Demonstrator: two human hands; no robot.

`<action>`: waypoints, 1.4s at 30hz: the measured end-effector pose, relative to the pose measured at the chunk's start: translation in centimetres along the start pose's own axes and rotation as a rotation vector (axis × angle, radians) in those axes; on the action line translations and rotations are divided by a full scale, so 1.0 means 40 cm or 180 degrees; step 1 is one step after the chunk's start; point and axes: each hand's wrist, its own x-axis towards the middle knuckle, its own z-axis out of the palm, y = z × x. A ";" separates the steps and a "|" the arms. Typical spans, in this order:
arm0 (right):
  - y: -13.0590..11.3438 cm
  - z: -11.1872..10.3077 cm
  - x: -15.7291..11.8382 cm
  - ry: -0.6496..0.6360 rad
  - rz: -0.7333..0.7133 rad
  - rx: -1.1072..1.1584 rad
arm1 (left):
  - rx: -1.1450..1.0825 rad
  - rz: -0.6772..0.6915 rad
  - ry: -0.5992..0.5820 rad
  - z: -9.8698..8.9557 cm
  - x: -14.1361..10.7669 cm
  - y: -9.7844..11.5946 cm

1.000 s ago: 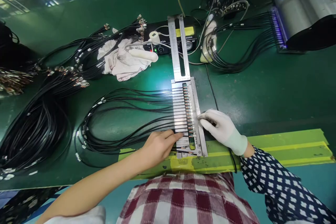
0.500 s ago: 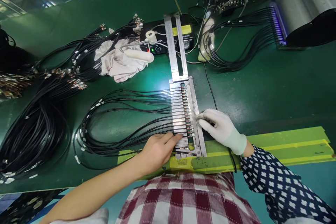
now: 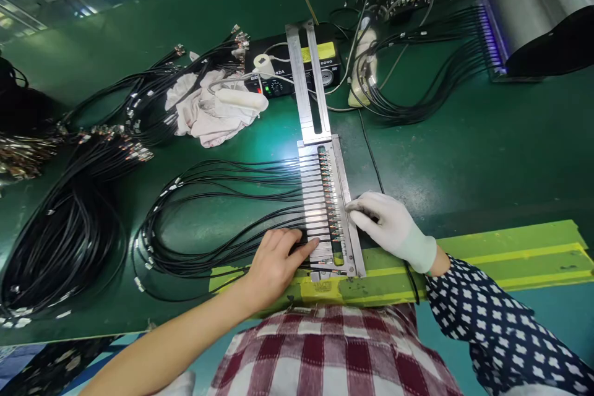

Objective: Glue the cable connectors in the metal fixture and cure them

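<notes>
A slotted metal fixture lies before me, with a row of black cables laid across its grooves. Their stripped ends and small metal connectors line up over the long slot. My bare left hand is at the fixture's lower left edge. Its fingers curl over the lower cables and its thumb presses on the plate, closed on a cable. Two cable ends show below the thumb. My right hand, in a white glove, is pinched at the fixture's right rail; what lies between its fingertips is hidden.
A slotted metal arm extends from the fixture over a black control box. Left of it are a crumpled cloth and a large cable bundle. A grey machine with purple light holds more cables. Yellow-green tape lines the table edge.
My left hand has shifted slightly left, its fingers drawing back from the plate while the thumb stays on it. Another cable end shows below the thumb. My right hand stays in place.
</notes>
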 end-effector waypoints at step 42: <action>-0.013 0.008 -0.017 0.0110 0.0011 -0.0089 | -0.1021 0.0254 -0.0108 0.009 0.045 0.013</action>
